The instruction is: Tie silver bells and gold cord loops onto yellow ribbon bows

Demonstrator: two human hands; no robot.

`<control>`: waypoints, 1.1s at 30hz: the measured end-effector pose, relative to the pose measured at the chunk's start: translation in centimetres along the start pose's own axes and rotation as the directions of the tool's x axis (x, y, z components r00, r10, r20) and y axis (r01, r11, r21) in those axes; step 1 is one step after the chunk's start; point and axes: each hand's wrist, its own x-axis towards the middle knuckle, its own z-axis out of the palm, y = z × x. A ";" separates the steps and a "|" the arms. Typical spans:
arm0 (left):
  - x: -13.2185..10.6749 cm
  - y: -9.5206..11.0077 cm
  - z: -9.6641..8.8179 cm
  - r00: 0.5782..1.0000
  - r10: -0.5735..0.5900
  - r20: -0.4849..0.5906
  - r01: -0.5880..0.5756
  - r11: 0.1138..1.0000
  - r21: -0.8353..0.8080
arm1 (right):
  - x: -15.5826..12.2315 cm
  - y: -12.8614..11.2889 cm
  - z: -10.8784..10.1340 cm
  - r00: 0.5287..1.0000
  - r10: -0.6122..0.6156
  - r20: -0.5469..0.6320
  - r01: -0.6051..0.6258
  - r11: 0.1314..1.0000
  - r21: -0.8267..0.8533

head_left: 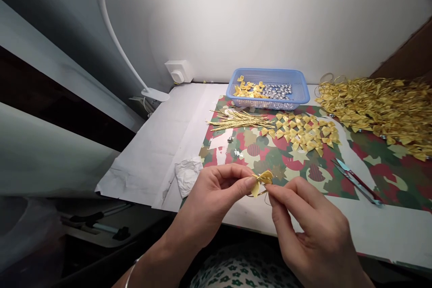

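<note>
My left hand (216,193) pinches a small yellow ribbon bow (262,180) between thumb and forefinger, just above the near table edge. My right hand (308,225) meets it from the right, fingertips closed on a thin gold cord (266,195) that loops under the bow. Both hands hover over the patterned red-and-green paper (286,162). Further back lie a loose group of yellow bows (305,132) and a bundle of gold cords (241,119).
A blue basket (300,99) at the back holds bows and silver bells. A big heap of finished bows with loops (381,108) fills the right. Scissors (357,182) lie to the right, crumpled tissue (187,175) to the left, a lamp arm (118,40) at back left.
</note>
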 end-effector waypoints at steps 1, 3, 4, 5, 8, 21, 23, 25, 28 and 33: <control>0.0 0.0 0.0 1.000 0.008 0.000 -0.008 1.000 0.010 | 0.0 0.0 -0.1 1.000 -0.001 0.002 0.001 1.000 -0.003; -0.1 -0.1 0.0 1.000 0.015 0.001 -0.015 1.000 0.022 | 0.1 -0.1 -0.2 1.000 -0.007 0.012 0.007 1.000 -0.015; -0.1 -0.2 0.0 1.000 0.016 0.005 -0.016 1.000 0.024 | 0.2 -0.2 -0.2 1.000 -0.008 0.018 0.009 1.000 -0.020; -0.1 -0.2 0.0 1.000 0.016 0.009 -0.016 1.000 0.024 | 0.2 -0.2 -0.2 1.000 -0.008 0.021 0.008 1.000 -0.022; -0.1 -0.2 0.0 1.000 0.004 0.020 -0.003 1.000 -0.014 | 0.1 -0.1 -0.1 1.000 0.013 0.010 -0.013 1.000 -0.014; 0.6 0.3 -0.3 0.967 -0.211 0.142 0.243 0.928 -0.281 | -0.2 0.9 0.6 0.982 0.187 0.028 -0.188 0.947 0.262; 0.5 0.4 -0.3 0.964 -0.216 0.153 0.252 0.923 -0.289 | -0.3 0.9 0.6 0.979 0.200 0.035 -0.201 0.931 0.304; 0.5 0.5 -0.3 0.961 -0.218 0.167 0.260 0.919 -0.296 | -0.3 1.0 0.7 0.979 0.202 0.042 -0.203 0.915 0.349; 0.5 0.5 -0.4 0.957 -0.220 0.188 0.270 0.915 -0.300 | -0.3 1.2 0.8 0.978 0.200 0.052 -0.204 0.888 0.413; 0.6 0.4 -0.4 0.955 -0.220 0.198 0.273 0.915 -0.299 | -0.4 1.5 0.9 0.981 0.180 0.070 -0.192 0.874 0.447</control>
